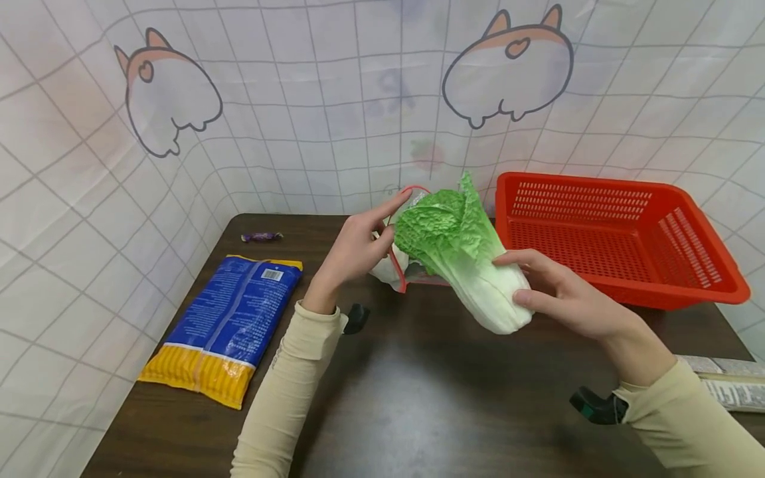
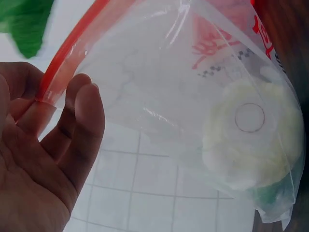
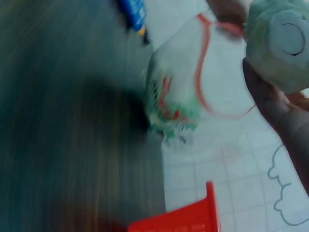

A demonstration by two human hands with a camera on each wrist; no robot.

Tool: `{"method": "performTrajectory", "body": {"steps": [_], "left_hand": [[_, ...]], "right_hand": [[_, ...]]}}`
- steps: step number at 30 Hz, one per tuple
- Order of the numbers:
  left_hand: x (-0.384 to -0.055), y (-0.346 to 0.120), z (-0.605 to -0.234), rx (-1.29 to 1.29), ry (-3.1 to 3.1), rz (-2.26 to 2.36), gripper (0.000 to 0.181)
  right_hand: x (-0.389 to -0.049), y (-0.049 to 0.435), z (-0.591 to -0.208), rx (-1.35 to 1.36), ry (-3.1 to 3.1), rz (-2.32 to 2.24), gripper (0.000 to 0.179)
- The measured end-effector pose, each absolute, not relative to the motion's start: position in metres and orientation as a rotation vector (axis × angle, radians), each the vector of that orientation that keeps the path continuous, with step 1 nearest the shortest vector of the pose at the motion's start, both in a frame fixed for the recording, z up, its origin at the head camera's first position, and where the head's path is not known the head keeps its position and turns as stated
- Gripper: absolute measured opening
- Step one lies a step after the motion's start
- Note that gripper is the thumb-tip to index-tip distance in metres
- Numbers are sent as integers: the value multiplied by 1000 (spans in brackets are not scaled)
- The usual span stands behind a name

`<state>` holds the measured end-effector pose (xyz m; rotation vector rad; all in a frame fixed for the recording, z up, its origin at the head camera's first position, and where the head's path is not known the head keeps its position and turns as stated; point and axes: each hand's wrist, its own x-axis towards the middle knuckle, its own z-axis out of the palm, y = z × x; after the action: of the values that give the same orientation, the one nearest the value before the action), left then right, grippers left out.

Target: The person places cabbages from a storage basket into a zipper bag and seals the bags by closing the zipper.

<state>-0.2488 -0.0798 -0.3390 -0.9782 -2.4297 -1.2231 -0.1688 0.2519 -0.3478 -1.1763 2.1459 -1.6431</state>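
My right hand (image 1: 574, 302) grips a napa cabbage (image 1: 478, 279) near its white base, thumb on one side and fingers on the other. The cabbage is tilted in the air, its green leaves pointing up and left. My left hand (image 1: 355, 249) pinches the red-edged rim of a clear plastic bag (image 2: 145, 87) behind the leaves. Inside the bag lies another pale vegetable with a round white base (image 2: 251, 140) and some green on it. In the head view the cabbage hides much of the bag.
A red plastic basket (image 1: 675, 302) stands at the back right of the dark table (image 1: 418, 398). To the left lies a blue and yellow packet (image 1: 224, 325), with a small purple wrapped candy (image 1: 261, 236) behind it. Newspaper-like printed sheets (image 1: 735, 385) lie at the right edge.
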Motion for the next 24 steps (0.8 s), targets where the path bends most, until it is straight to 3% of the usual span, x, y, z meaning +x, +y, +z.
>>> {"method": "performTrajectory", "body": {"steps": [9, 17, 24], "left_hand": [[-251, -82, -338, -967, -2399, -1237, 57], [-249, -72, -334, -1034, -2354, -1159, 57], [-245, -73, -338, -1052, -2372, -1110, 57]], "right_hand": [[-175, 236, -343, -996, 2809, -996, 41], [-173, 222, -331, -1232, 2744, -691, 33], [-187, 213, -325, -766, 2714, -996, 35]]}}
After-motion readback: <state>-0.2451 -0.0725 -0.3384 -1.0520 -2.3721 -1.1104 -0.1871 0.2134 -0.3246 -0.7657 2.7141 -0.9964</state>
